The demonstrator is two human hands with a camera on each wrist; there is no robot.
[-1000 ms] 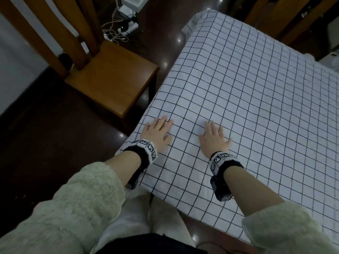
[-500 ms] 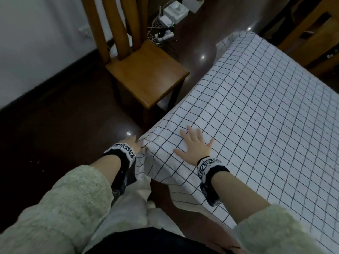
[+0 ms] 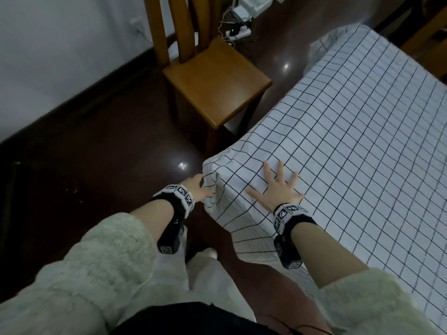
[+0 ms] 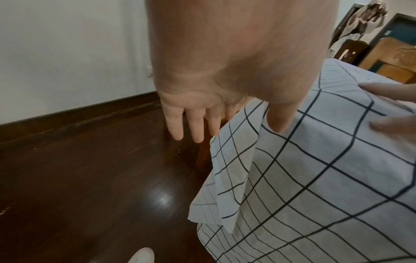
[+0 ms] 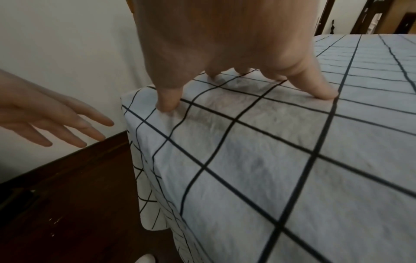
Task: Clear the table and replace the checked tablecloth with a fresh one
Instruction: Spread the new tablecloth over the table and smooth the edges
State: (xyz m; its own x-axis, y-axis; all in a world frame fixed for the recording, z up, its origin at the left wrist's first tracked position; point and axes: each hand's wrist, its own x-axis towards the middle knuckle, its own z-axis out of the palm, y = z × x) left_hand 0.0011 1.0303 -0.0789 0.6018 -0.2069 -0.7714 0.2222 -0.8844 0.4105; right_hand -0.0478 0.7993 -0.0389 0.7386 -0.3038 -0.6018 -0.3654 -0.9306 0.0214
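Cotton cloth point(image 3: 350, 146) covers the table, draped over its near left corner. My right hand point(image 3: 278, 187) presses flat there, fingers spread; my left hand point(image 3: 197, 187), loose and holding nothing, touches the hanging fold. I'd smooth it downward while pinning the top.

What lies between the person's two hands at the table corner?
Only the draped corner fold of the checked tablecloth lies between the left hand and right hand; the head view shows it.
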